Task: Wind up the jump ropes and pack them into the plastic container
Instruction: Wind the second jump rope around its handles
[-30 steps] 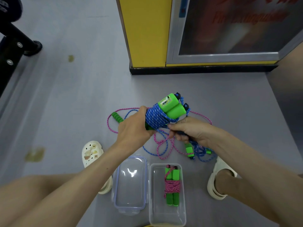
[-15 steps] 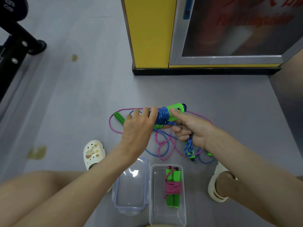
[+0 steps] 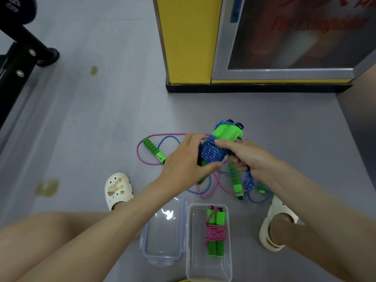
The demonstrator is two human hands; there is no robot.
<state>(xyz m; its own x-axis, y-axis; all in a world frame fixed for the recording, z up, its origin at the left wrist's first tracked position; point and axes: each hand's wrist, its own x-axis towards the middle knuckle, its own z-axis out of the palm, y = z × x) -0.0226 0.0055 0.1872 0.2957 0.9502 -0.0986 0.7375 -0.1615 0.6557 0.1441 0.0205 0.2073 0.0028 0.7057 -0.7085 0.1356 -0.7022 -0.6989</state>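
Two hands work ahead of the knees: the left hand [image 3: 183, 165] wraps fingers and thumb round the blue jump rope [image 3: 211, 152], coiled on its paired green handles [image 3: 226, 132], while the right hand [image 3: 250, 157] pinches the coil's far side. The cord looks light and limp and is likely to unwind, so it is best held across the windings. The plastic container [image 3: 228, 261] lies nearby, holding one pink bundle [image 3: 215, 233]. Red lettering [image 3: 313, 23] on the glazed panel [image 3: 295, 49] seems too blurred to read.

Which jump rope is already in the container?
The pink-wound bundle lying in the clear container. The blue bundle is held by left hand and right hand; another pink rope lies loose on the floor.
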